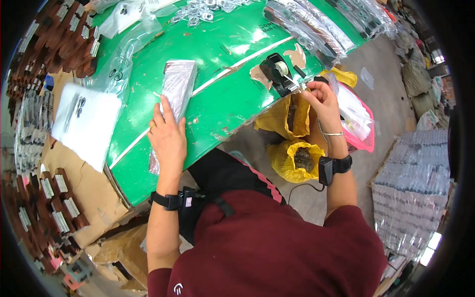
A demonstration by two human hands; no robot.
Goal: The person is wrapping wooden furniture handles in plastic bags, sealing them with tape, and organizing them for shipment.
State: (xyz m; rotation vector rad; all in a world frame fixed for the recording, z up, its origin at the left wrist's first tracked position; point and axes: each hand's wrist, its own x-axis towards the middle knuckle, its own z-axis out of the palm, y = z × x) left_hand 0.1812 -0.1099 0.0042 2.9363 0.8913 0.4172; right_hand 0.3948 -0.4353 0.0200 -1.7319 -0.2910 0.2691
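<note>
My left hand [168, 137] lies with fingers stretched out over a long, narrow brown piece in a clear plastic sleeve [179, 81], resting on the green tabletop [222, 114]. A tiny white strip shows by its fingertips. Over at the table's right edge, my right hand [322, 101] is pinched at the cutter end of a black tape dispenser [277, 74]. Clear tape [297, 88] seems to be between its fingertips. A roll of tape sits in the dispenser, which stands on torn brown patches of the tabletop.
White plastic bags [84, 123] lie on the left. Wrapped long pieces [309, 29] and small metal fittings [195, 17] occupy the far side. Yellow sacks [294, 161] and a pink basket [366, 141] stand below the right edge. Brown pieces [49, 39] are stacked left; wrapped stacks [410, 188] stand right.
</note>
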